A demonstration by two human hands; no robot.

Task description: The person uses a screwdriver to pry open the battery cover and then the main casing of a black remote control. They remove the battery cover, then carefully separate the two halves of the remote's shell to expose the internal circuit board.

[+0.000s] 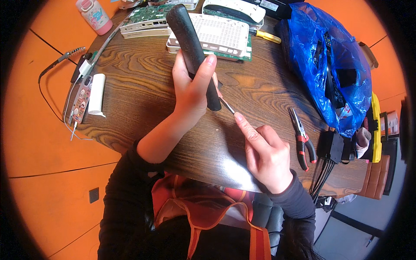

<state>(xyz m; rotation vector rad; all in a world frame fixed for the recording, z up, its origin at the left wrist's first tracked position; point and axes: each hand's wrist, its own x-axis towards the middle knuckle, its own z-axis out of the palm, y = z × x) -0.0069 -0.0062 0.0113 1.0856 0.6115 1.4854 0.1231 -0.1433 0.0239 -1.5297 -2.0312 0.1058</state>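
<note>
Black bar [187, 34] tilts in left hand [190, 89] (thumb alongside).

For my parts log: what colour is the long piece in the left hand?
Black; the long piece shows best in the head view.

Held over the desk [251, 82] in the left hand [190, 89], close to 12 o'clock of the view: a long, black, gently curved bar [193, 45], dark all along with a faint sheen. Slants steeply, with the broader, rounded end toward 11 o'clock and the other end toward 5 o'clock. Just beside that lower end: a slim metal shaft [227, 105], straight and shiny. Points between 4 and 5 o'clock, touching the extended index fingertip of the right hand [266, 154]. Partly hidden near the bar.
</note>
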